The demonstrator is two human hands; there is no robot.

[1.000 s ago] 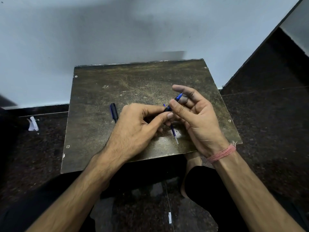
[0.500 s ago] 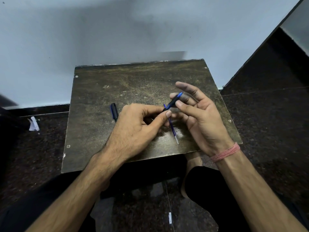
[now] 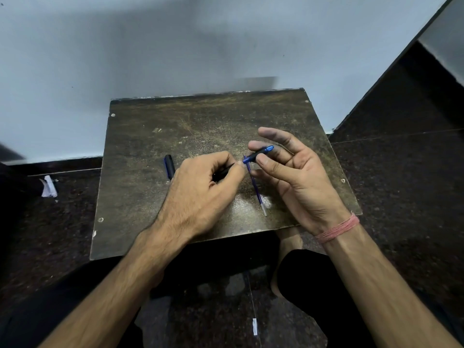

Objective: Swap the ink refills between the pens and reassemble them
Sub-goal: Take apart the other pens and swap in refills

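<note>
Right hand [image 3: 296,177] is pinching the short black-and-blue pen section [image 3: 258,153] between thumb and fingers, just above the loose ink refill [image 3: 256,189] lying on the wooden board [image 3: 175,121]. Left hand [image 3: 200,192] is curling closed around a dark pen barrel [image 3: 223,172], its tip nearly touching the section's blue end. A capped pen [image 3: 169,167] is lying on the board, left of the refill, partly behind the left hand.

Sitting on dark speckled floor [image 3: 401,197]: worn brown board [image 3: 200,121] | lying on board: dark pen [image 3: 169,166] at left; blue ink refill [image 3: 256,190] right of centre, pointing nearward
</note>
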